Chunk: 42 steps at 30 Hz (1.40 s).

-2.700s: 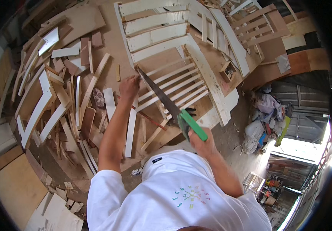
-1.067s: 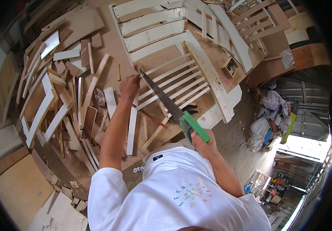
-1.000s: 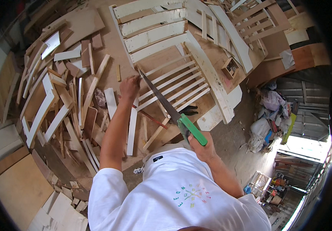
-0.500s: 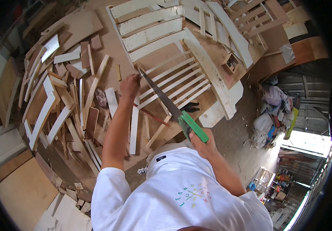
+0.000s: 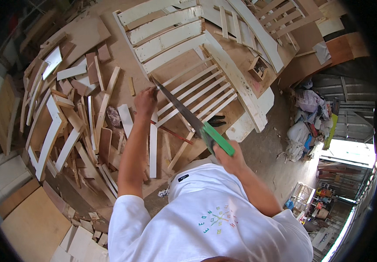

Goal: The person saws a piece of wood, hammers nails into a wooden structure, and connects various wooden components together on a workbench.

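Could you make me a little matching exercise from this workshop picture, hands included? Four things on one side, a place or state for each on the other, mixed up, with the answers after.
Things
1. Right hand
2. Left hand
3. Small open wooden box
4. Heap of bags

Places and states
A. At the far end of the saw blade
B. At the picture's right, near the bright opening
C. Gripping the green handle
D. To the upper right of the slatted panel

Right pairs: 1-C, 2-A, 3-D, 4-B
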{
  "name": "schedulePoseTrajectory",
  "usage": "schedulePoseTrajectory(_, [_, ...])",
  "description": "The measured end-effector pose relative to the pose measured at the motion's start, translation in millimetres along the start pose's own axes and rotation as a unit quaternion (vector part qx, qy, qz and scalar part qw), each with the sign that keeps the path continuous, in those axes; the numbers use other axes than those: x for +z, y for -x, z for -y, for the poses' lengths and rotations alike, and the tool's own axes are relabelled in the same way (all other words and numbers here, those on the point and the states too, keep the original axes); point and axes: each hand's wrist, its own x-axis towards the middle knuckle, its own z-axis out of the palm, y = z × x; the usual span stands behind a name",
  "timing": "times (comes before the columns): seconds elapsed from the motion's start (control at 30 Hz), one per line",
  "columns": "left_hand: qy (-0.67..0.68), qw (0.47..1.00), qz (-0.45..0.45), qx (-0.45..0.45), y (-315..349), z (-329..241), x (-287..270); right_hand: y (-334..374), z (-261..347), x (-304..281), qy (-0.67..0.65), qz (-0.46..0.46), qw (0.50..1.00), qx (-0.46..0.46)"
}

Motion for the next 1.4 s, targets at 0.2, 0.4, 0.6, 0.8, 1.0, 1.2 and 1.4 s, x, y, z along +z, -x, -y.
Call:
schedulePoseTrajectory(0.2, [0.003,1.0,-0.023,0.009,1.5,6.9,5.1,-0.7,12.0,-16.6,-0.04,0.023,0.999,-0.011])
schedulePoseTrajectory(0.4, [0.016,1.0,-0.019,0.013,2.1,1.3,0.8,-12.5,-7.2,-3.0,0.006,-0.005,0.999,-0.035])
schedulePoseTrajectory(0.6, [0.0,1.0,-0.019,0.013,2.1,0.6,-0.8,10.5,3.9,5.4,-0.018,-0.029,0.999,-0.043])
schedulePoseTrajectory(0.8, [0.005,1.0,-0.024,0.018,0.9,6.0,4.9,7.4,22.4,-7.5,-0.052,-0.003,0.999,0.013])
schedulePoseTrajectory(1.0, [-0.002,1.0,-0.002,0.017,2.4,6.1,4.3,-13.4,-10.8,5.6,0.025,-0.002,1.0,0.003])
schedulePoseTrajectory(1.2, [-0.009,1.0,0.007,-0.006,3.2,-1.2,-1.1,-0.5,8.8,-8.1,-0.087,-0.003,0.995,0.045])
schedulePoseTrajectory(1.4, [0.006,0.999,-0.027,0.024,1.6,0.4,0.4,1.1,28.0,-7.3,-0.006,0.032,0.999,0.024])
